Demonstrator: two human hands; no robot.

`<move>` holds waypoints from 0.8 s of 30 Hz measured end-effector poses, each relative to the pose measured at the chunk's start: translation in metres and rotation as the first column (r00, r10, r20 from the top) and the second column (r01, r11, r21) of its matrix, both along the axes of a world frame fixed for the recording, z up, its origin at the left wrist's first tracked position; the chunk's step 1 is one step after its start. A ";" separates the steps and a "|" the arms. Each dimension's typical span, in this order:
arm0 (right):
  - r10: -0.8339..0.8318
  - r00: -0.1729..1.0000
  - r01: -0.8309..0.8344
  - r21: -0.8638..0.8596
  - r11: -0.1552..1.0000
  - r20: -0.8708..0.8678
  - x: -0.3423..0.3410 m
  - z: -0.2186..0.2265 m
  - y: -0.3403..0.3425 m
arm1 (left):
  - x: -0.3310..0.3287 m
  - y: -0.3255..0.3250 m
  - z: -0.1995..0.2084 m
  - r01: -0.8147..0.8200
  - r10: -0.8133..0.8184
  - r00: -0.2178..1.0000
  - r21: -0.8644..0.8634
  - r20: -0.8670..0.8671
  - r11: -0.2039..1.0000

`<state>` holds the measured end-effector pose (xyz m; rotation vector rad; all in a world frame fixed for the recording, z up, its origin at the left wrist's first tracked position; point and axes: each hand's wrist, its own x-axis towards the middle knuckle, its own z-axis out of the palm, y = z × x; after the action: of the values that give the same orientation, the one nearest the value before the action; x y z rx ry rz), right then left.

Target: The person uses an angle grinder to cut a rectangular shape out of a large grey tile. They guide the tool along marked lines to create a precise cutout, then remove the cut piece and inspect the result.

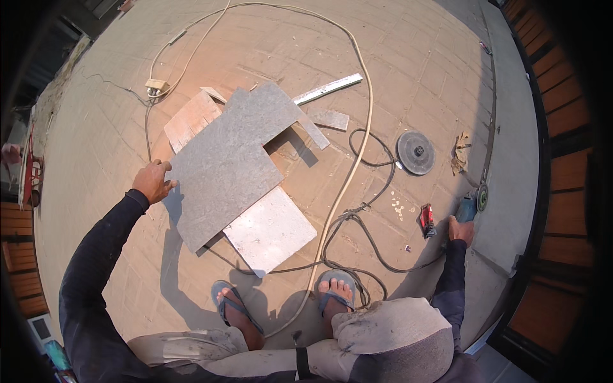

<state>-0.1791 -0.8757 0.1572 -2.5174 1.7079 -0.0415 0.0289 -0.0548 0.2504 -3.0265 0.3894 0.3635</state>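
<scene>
My left hand (153,181) is at the left edge of a large grey tile (233,163), its thumb and fingers apart. Whether its fingertips touch the tile is hard to tell. A rectangular notch is cut into the tile's right side, leaving a narrow strip beyond it. Beneath its near edge lies a whitish tile piece (271,231), and a reddish, dusty one (191,121) shows past its far left side. Low at the right, my right hand (461,231) is closed around the body of a blue angle grinder (467,209), whose disc (482,197) faces the grey kerb.
A pale cable (365,70) loops across the paving to a socket block (156,85). A dark cord (357,220) tangles beside my feet. Nearby are a round grey disc (416,152), a red packet (427,220), a metal bar (327,89) and a tile offcut (330,120).
</scene>
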 end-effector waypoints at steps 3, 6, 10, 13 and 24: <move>-0.024 0.997 0.019 -0.062 0.998 -0.070 -0.002 -0.006 0.005 | -0.012 0.052 -0.011 -0.122 0.122 0.992 0.088 0.007 0.989; -0.039 0.995 0.028 -0.117 0.993 -0.095 0.006 -0.015 0.010 | -0.022 0.080 -0.042 -0.162 0.163 0.980 -0.021 0.111 0.987; -0.034 0.989 0.018 -0.112 0.994 -0.143 0.007 -0.014 0.003 | -0.005 0.059 -0.092 -0.172 0.198 0.955 -0.133 0.221 0.976; -0.025 0.985 0.007 -0.106 0.994 -0.172 0.007 -0.017 0.001 | 0.014 0.055 -0.112 -0.218 0.253 0.930 -0.152 0.268 0.964; -0.034 0.977 0.029 -0.026 0.999 -0.210 0.004 -0.018 0.020 | 0.041 0.105 -0.135 -0.491 0.442 0.870 -0.453 -0.217 0.744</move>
<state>-0.1754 -0.8553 0.1394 -2.5923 1.8317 0.2126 0.0698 0.0500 0.1158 -3.6044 -0.3646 0.5057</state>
